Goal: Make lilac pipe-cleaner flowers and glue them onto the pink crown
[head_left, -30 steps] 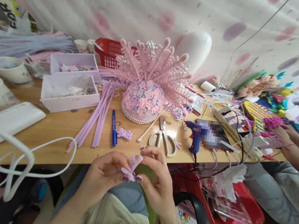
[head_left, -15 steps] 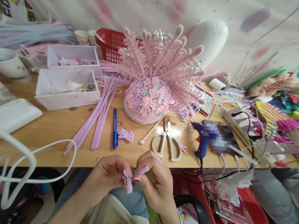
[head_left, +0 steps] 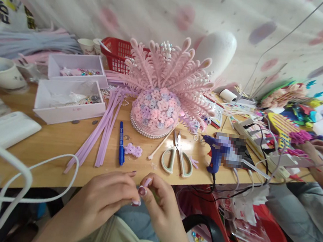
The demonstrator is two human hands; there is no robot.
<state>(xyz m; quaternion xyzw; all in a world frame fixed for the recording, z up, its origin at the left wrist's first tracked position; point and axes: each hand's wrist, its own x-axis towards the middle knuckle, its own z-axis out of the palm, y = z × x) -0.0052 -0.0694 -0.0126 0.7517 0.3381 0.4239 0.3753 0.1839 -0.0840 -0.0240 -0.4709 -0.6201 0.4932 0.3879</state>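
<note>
left hand (head_left: 111, 193) and right hand (head_left: 157, 201) meet below the table's near edge, fingertips pinching a lilac fuzzy strip (head_left: 147, 181).

This looks like a craft workshop. There is a long, light-brown wooden tabletop (head_left: 140, 168) full of making things. On it are a blue glue gun (head_left: 215, 155), scissors with pale rounded handles (head_left: 177, 157), thin purple fuzzy stems (head_left: 101, 129) and white open boxes of beads (head_left: 71, 102). A big pink fuzzy headpiece (head_left: 157, 105) sits there too. Another person's hands (head_left: 316, 152) are busy at the right end.
</note>
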